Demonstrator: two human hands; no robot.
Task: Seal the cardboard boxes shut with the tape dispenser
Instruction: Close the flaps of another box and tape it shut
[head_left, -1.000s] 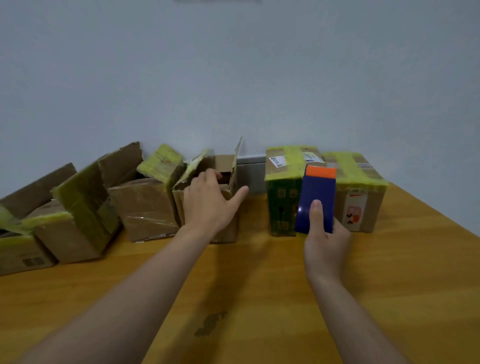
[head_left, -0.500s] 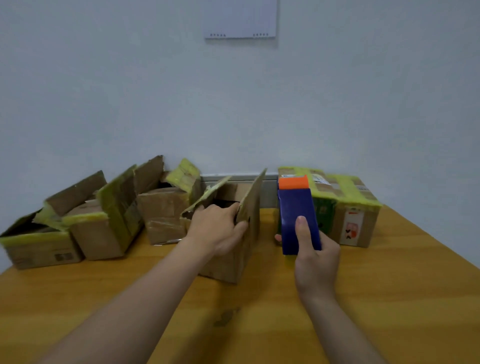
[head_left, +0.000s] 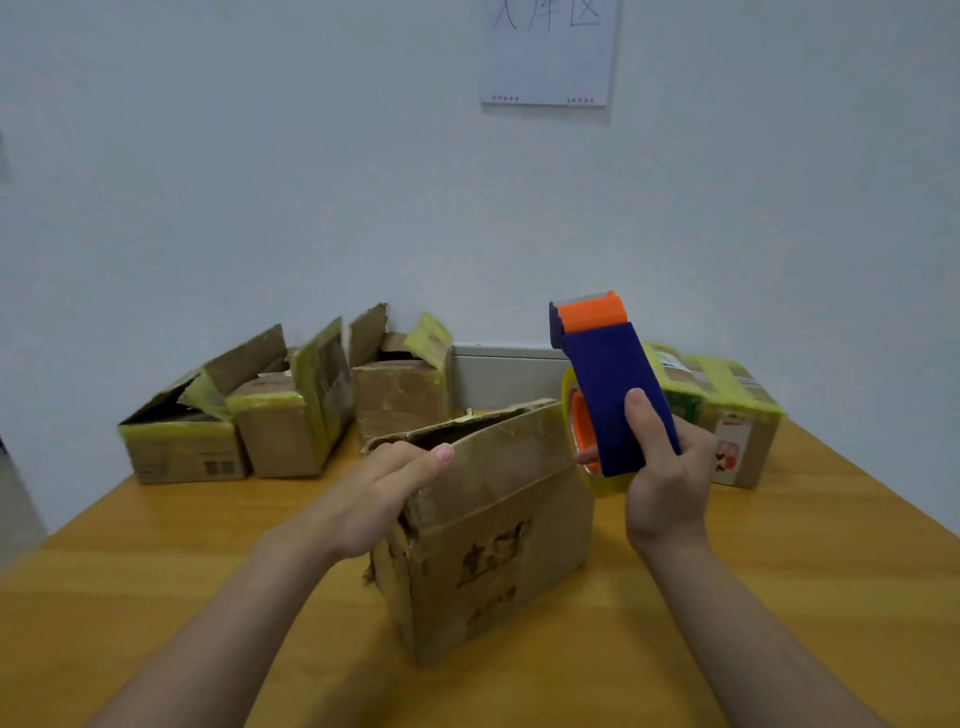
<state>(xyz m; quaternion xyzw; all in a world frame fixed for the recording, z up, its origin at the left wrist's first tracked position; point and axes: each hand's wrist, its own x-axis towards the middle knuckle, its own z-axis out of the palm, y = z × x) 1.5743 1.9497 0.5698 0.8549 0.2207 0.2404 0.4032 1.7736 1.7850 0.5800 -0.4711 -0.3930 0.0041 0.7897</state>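
A worn brown cardboard box (head_left: 498, 551) with its top flaps up stands in the middle of the wooden table (head_left: 810, 566). My left hand (head_left: 379, 493) grips its upper left edge, fingers over the rim. My right hand (head_left: 665, 478) holds a blue tape dispenser (head_left: 608, 395) with an orange head, upright, just right of the box's top corner. Its roll of clear yellowish tape shows beside my fingers.
Three open boxes edged with yellow tape stand by the wall at the left: (head_left: 182, 441), (head_left: 291, 410), (head_left: 400, 384). Taped-shut boxes (head_left: 737, 410) sit at the right behind the dispenser. A paper sheet (head_left: 548, 52) hangs on the wall.
My left hand has pulled the open box from the row toward me to the table's middle. My right hand has lifted the dispenser up beside it.
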